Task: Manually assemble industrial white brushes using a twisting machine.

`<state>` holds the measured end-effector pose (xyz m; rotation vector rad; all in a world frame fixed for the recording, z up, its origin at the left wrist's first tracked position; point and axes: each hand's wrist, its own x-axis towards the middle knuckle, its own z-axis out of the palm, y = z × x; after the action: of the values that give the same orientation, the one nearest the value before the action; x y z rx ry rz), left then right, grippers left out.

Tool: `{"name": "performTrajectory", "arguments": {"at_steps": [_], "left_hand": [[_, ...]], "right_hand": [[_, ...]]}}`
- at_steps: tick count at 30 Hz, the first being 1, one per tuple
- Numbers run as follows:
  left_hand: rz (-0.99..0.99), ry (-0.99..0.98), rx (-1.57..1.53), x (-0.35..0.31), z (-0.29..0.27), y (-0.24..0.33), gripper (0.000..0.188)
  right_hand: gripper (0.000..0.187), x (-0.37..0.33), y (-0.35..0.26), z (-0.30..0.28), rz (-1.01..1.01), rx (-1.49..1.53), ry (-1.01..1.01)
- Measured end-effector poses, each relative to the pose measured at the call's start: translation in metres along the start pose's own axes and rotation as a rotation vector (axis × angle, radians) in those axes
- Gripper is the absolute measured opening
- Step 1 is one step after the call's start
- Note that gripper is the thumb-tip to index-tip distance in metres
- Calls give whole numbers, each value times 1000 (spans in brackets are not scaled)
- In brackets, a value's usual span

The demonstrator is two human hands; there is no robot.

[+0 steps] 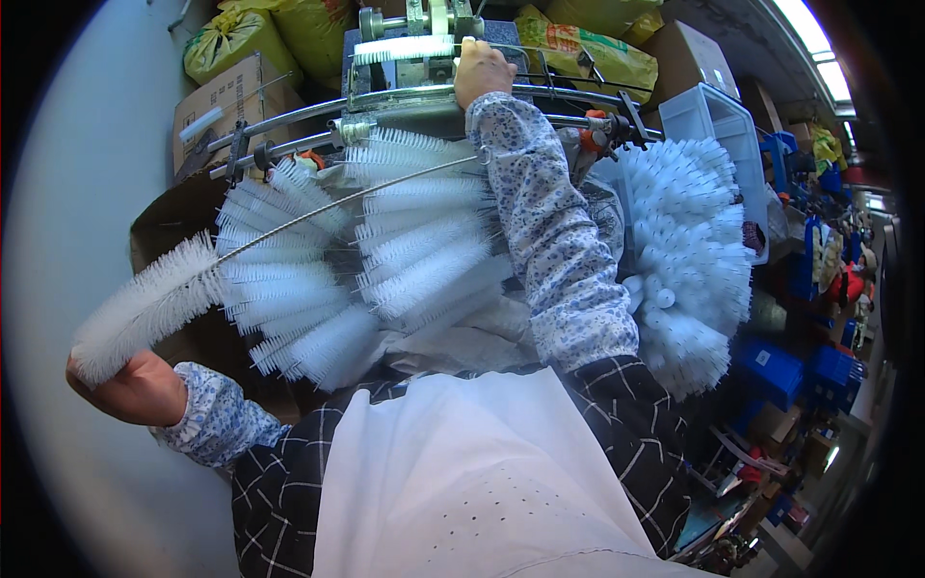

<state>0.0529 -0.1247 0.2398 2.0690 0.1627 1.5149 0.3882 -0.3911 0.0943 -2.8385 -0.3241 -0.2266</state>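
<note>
At the lower left my left hand [140, 390] is closed on a long white bottle brush [154, 299]; the bristles hide its fingertips. The brush's twisted wire handle slants up to the right, across other brushes, toward my right sleeve. My right hand [484, 73] reaches forward to a metal machine [414, 72], its fingers closed beside the right end of another white brush [405, 49] lying across the machine. What those fingers grip is too small to make out. Bundles of white brushes [424, 217] lie between my arms, with more brushes [279, 289] to their left.
Right of my forearm stands a large bundle of white brushes [684, 250], by a clear plastic bin [718, 120]. Metal rails [299, 118] run across the machine's front. Yellow sacks [241, 46] and a cardboard box [236, 101] stand behind. Blue bins [771, 371] sit farther right.
</note>
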Motion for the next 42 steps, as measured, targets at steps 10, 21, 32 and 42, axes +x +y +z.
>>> {"name": "performTrajectory", "arguments": {"at_steps": [10, 21, 32, 42], "left_hand": [[-278, 117, -149, -9, -15, -4, 25], [-569, -103, -274, -14, 25, 11, 24], [-600, -725, -550, -26, 82, 17, 18], [-469, -874, -556, -40, 85, 28, 28]], "right_hand": [[27, 12, 94, -6, -54, -46, 7], [30, 59, 174, -28, -114, -163, -27], [41, -52, 104, -140, -350, 769, -752], [34, -110, -13, -127, -624, 681, -611]]}}
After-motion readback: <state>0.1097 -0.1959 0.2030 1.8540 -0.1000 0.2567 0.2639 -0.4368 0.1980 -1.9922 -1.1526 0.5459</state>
